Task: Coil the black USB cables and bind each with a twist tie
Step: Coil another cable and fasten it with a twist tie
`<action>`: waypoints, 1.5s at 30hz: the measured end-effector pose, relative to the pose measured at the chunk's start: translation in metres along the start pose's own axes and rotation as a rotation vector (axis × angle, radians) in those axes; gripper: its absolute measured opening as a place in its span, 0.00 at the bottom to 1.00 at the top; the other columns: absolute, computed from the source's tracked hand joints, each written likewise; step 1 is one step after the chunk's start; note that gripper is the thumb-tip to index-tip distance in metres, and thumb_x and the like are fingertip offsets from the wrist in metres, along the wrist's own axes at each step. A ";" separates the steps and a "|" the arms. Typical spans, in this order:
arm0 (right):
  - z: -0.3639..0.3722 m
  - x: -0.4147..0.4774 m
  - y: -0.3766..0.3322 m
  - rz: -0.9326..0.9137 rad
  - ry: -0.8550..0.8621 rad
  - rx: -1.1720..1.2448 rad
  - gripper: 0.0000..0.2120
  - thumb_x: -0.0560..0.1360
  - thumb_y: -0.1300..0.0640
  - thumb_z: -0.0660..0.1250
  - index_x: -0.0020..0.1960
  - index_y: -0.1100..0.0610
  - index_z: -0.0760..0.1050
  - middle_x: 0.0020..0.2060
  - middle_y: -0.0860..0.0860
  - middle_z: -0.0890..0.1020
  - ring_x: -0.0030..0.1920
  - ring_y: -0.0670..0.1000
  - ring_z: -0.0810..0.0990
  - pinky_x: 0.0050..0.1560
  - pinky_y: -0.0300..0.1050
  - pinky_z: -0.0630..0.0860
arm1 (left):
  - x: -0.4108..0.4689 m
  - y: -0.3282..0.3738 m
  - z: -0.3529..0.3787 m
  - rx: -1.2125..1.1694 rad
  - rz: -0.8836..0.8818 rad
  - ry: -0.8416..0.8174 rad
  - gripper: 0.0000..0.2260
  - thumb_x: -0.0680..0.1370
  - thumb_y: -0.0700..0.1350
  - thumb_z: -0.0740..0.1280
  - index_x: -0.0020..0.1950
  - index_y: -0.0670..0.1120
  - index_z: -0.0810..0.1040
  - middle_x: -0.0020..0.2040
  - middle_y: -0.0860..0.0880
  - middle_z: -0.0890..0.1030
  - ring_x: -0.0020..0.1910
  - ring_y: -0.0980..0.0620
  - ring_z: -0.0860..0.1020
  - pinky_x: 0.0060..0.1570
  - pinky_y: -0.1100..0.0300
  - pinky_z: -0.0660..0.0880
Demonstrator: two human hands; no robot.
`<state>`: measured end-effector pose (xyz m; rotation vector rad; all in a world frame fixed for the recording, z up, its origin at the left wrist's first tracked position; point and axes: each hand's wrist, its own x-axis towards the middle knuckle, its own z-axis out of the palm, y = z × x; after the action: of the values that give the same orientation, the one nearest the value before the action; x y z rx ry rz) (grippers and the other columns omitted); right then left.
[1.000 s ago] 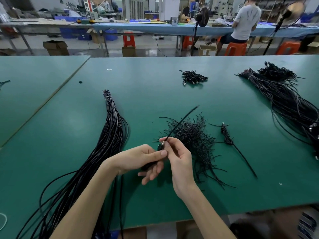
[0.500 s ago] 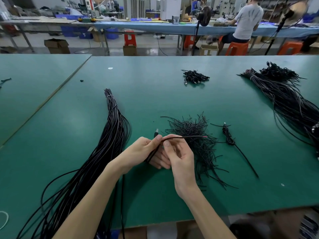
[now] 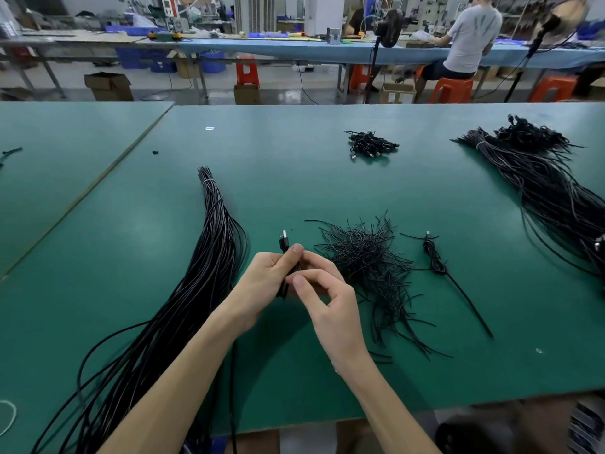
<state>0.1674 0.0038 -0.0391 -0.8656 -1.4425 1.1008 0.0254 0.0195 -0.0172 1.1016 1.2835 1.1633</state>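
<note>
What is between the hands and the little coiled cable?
A loose pile of black twist ties lies there, between the right hand and the coiled cable, shown in the head view.

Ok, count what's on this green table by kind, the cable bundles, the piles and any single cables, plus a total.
Large cable bundles: 2, left bundle and right bundle
Twist tie pile: 1
Heap of coiled cables: 1
Single cables: 2, held cable in the left hand and loose cable beside the ties
Total: 6
</note>
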 end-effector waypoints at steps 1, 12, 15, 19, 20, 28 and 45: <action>0.000 0.000 0.000 -0.017 -0.001 -0.010 0.06 0.80 0.65 0.70 0.52 0.57 0.86 0.62 0.40 0.82 0.66 0.43 0.78 0.63 0.36 0.75 | 0.000 0.000 0.001 -0.021 0.008 0.004 0.23 0.83 0.56 0.64 0.46 0.38 0.86 0.45 0.35 0.86 0.45 0.43 0.86 0.45 0.55 0.82; 0.001 -0.002 0.004 0.167 -0.015 0.062 0.02 0.83 0.60 0.67 0.55 0.55 0.77 0.42 0.51 0.85 0.39 0.46 0.82 0.44 0.39 0.77 | 0.007 0.013 -0.018 -0.449 0.088 0.179 0.19 0.88 0.48 0.56 0.59 0.33 0.77 0.54 0.36 0.86 0.53 0.39 0.86 0.45 0.56 0.83; 0.001 -0.003 0.004 0.160 -0.069 0.047 0.02 0.82 0.58 0.69 0.53 0.56 0.79 0.40 0.53 0.87 0.36 0.47 0.82 0.39 0.34 0.75 | 0.005 0.013 -0.019 -0.492 0.100 0.165 0.19 0.88 0.48 0.56 0.61 0.32 0.76 0.56 0.36 0.85 0.56 0.39 0.85 0.47 0.56 0.83; 0.001 -0.003 0.004 0.172 -0.141 -0.020 0.02 0.81 0.59 0.70 0.51 0.55 0.81 0.38 0.52 0.87 0.33 0.49 0.81 0.41 0.41 0.79 | 0.005 0.011 -0.016 -0.553 0.083 0.124 0.20 0.88 0.49 0.56 0.63 0.32 0.75 0.57 0.36 0.85 0.57 0.40 0.85 0.48 0.57 0.83; 0.001 -0.003 0.005 0.174 -0.147 -0.035 0.02 0.81 0.59 0.70 0.51 0.54 0.82 0.38 0.51 0.87 0.32 0.49 0.81 0.42 0.42 0.79 | 0.004 0.012 -0.015 -0.584 0.063 0.111 0.20 0.88 0.49 0.56 0.63 0.33 0.75 0.58 0.37 0.85 0.57 0.41 0.85 0.48 0.58 0.83; 0.000 -0.002 0.007 0.175 -0.069 -0.041 0.04 0.81 0.55 0.71 0.47 0.52 0.81 0.37 0.50 0.85 0.31 0.46 0.79 0.39 0.40 0.77 | 0.004 0.021 -0.015 -0.944 -0.140 0.002 0.16 0.82 0.49 0.63 0.57 0.37 0.80 0.52 0.44 0.87 0.47 0.52 0.87 0.36 0.61 0.82; 0.001 -0.002 0.001 0.157 -0.127 0.027 0.06 0.82 0.54 0.69 0.51 0.55 0.83 0.41 0.51 0.87 0.38 0.48 0.84 0.39 0.38 0.76 | -0.006 0.025 -0.028 -0.816 -0.036 -0.187 0.20 0.86 0.54 0.57 0.36 0.50 0.72 0.20 0.55 0.63 0.15 0.56 0.60 0.20 0.62 0.60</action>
<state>0.1669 0.0022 -0.0408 -0.9158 -1.4793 1.3101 -0.0029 0.0153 0.0076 0.5521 0.5714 1.3392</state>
